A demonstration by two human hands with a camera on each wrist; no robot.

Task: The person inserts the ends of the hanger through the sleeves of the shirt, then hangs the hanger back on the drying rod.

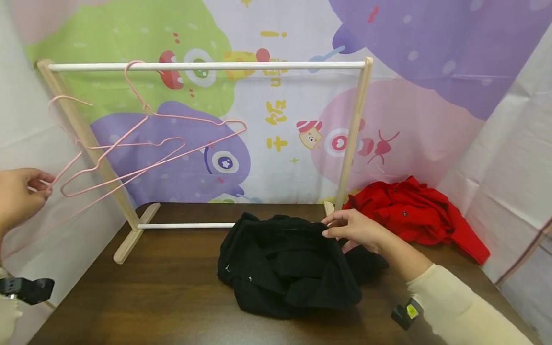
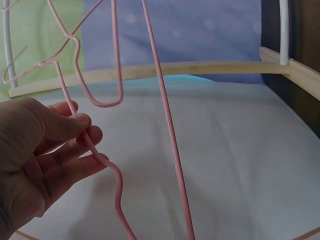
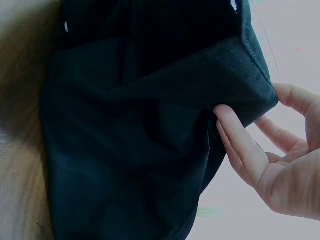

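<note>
My left hand pinches the thin wire of a pink clothes hanger near its shoulder, off the table at the far left. A second pink hanger hangs by its hook from the rack's top bar and overlaps the held one in the head view. On the table lies a crumpled black garment, its wide opening facing up. With thumb and fingers, my right hand holds the edge of that opening at its far right; the right wrist view shows a fabric corner between the fingertips.
A wooden rack with white bars stands at the back of the brown table. To the right, a red garment with buttons lies in a heap by the rack's right foot. Behind hangs a cartoon-print cloth.
</note>
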